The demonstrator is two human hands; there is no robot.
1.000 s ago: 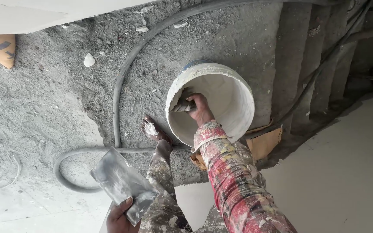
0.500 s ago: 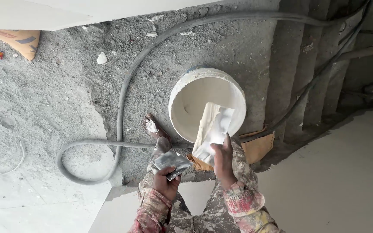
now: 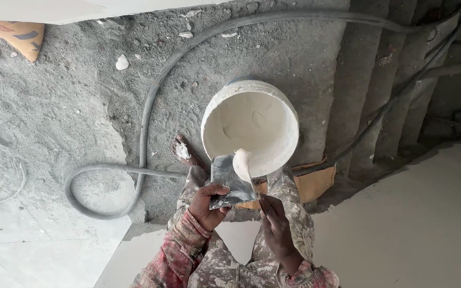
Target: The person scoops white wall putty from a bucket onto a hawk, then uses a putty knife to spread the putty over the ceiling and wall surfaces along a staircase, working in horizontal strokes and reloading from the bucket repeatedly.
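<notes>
Rough grey sandy floor [image 3: 70, 106], hose [image 3: 145, 122] looping across it, stairs on the right. White bucket [image 3: 250, 125] of putty sits just ahead of my knees. My left hand [image 3: 209, 205] has fingers clamped on a steel plate [image 3: 230, 181]. My right hand [image 3: 276, 226] is closed on a blade loaded with putty [image 3: 242, 162], touching the plate.

Grey hose [image 3: 145, 122] looped across sandy floor [image 3: 54, 106]; tan sack [image 3: 20, 34] top left; stairs [image 3: 390, 80] right

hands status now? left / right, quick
Left hand: closed on a metal plate carrying a white putty lump.
Right hand: at the plate's edge; grip cannot be told.
</notes>
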